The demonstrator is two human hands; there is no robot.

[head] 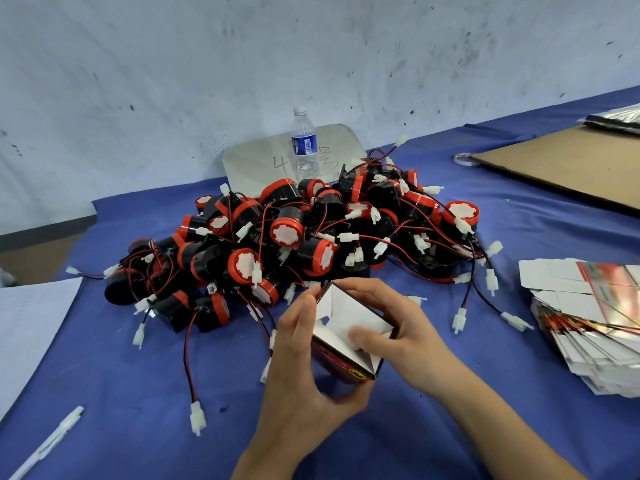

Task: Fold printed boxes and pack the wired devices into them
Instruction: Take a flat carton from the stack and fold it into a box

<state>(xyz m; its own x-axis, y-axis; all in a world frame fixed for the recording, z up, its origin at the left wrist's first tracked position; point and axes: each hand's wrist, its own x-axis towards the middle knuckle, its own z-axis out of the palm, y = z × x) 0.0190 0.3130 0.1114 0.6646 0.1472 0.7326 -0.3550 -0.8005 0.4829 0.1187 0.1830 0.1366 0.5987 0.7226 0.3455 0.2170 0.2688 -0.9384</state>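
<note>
A small printed box (341, 367), red and black outside and white inside, is held open above the blue tablecloth near the front centre. My left hand (301, 368) grips its left wall and bottom corner. My right hand (398, 332) holds its right side, with the thumb pressing a white flap inside the box. Behind the box lies a big pile of black-and-red round wired devices (298, 237) with red-black wires and white plugs. A stack of flat printed boxes (588, 327) lies at the right.
A water bottle (304, 145) stands behind the pile in front of a grey board (249, 164). A brown cardboard sheet (568, 164) and a tape roll (465, 158) lie at the back right. White paper (27, 327) and a white pen (48, 443) lie at the left.
</note>
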